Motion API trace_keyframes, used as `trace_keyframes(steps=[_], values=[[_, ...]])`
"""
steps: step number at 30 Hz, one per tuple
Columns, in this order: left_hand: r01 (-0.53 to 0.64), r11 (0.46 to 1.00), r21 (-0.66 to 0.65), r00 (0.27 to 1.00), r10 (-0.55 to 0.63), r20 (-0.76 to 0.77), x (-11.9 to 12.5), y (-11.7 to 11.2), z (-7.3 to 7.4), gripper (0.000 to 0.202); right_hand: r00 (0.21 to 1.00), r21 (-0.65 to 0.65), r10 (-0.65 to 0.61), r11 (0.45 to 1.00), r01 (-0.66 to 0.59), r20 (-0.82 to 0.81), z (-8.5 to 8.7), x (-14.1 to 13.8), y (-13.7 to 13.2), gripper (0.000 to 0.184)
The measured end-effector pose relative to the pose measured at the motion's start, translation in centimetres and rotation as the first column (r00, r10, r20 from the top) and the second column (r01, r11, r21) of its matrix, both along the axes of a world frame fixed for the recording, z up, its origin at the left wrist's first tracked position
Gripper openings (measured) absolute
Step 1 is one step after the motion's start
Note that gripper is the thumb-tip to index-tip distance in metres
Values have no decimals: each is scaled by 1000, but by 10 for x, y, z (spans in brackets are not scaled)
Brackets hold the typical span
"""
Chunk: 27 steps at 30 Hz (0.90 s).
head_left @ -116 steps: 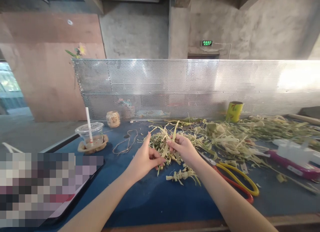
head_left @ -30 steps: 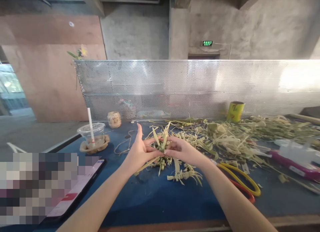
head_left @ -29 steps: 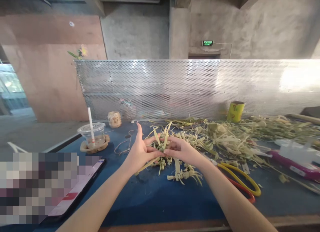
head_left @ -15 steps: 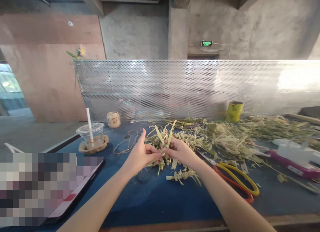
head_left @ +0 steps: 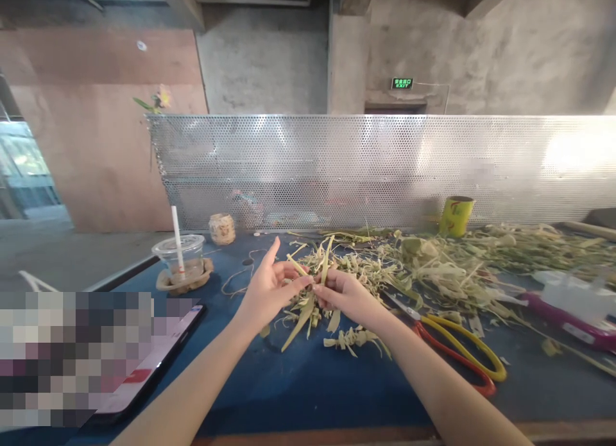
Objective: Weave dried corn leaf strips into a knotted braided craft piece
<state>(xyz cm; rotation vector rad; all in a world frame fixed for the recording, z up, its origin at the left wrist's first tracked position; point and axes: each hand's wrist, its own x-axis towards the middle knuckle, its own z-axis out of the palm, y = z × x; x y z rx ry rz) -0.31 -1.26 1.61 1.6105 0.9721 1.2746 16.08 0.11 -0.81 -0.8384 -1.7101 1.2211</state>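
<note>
Both my hands meet above the blue table and pinch a small weave of pale green leaf strips. My left hand grips the strips from the left with thumb and fingers, its forefinger raised. My right hand is closed on the same strips from the right. Loose strip ends stick up above the hands and hang down toward the table. A small folded leaf piece lies just below my right hand.
Red-and-yellow scissors lie to the right. Beyond them spreads a heap of cut leaves, with a yellow cup behind and a purple-and-white tool beside it. A plastic cup with straw, a small jar, string and a phone sit left. A perforated metal screen backs the table.
My hands have stayed together on the leaf strips, shifting slightly; a long strip now hangs down lower from between them.
</note>
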Motion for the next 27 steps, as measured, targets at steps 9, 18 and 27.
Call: trace_keyframes(steps=[9, 18, 27], values=[[-95, 993, 67, 994, 98, -49, 4, -1, -6, 95, 995, -17, -24, 1000, 22, -95, -9, -9, 1, 23], [-156, 987, 44, 984, 151, 93, 1, 4, -2, 98, 983, -55, -32, 998, 22, -182, -5, -8, 0, 30], [60, 986, -158, 997, -52, 54, 3, 2, -4, 107, 961, -71, -8, 997, -12, -275, -1, -4, 3, 32]])
